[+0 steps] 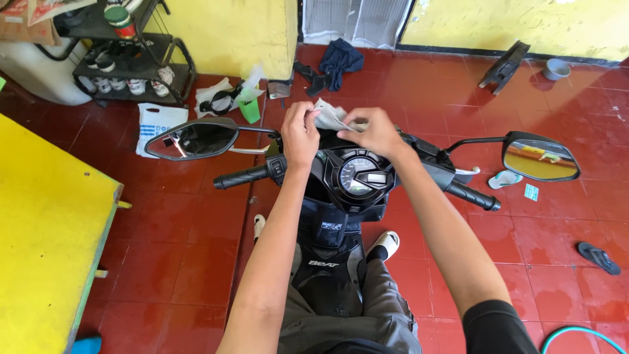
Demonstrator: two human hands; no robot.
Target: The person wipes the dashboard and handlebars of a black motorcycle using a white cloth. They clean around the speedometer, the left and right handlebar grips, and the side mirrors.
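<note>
item: scooter (341, 196), seen from the seat, my view. left hand (299, 134) at 11 o'clock of the speedometer (359, 174), fingers pinched shut on one corner of a pale cloth (329, 116). right hand (375, 133) at 1 o'clock, closed on the cloth's other end. cloth lies across the top of the dash, at 12 o'clock of the dial. left mirror (193, 139) at 9 o'clock, right mirror (540, 156) at 3 o'clock. red tile floor (196, 223) below.
</note>
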